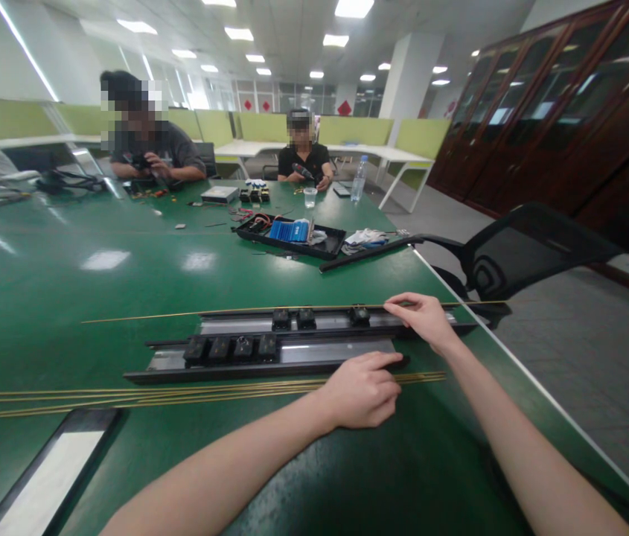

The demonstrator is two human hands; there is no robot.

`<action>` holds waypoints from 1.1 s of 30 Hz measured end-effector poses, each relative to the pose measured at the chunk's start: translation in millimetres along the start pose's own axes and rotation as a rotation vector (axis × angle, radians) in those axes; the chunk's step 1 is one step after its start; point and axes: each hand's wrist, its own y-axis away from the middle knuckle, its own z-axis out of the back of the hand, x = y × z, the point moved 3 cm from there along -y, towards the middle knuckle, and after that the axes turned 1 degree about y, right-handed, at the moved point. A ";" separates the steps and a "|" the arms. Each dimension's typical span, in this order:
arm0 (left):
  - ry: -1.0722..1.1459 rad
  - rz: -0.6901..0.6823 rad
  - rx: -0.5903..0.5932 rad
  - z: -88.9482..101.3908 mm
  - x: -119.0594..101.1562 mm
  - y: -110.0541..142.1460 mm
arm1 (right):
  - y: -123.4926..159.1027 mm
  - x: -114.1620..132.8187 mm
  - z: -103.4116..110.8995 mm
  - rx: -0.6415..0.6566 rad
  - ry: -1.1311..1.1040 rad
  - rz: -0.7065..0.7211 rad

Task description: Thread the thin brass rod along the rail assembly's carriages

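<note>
My right hand pinches a thin brass-coloured rod between thumb and fingertips. The rod lies lengthwise along the far edge of the farther black rail, which carries three small black blocks. My left hand reaches over the right end of the nearer black rail. Its index finger is stretched out to the rail's end, and the other fingers are loosely curled. Several black blocks sit in the nearer rail's left half. Several loose brass rods pass beneath my left hand.
A black panel with a pale face lies at lower left. Farther back are a black tray, gloves, a plastic cup and a bottle. Two people sit across the table. A mesh chair stands at right.
</note>
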 end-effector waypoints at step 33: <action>-0.003 -0.007 0.006 2.8 -0.4 -0.5 | -6.5 -12.4 23.8 -0.002 0.007 -0.006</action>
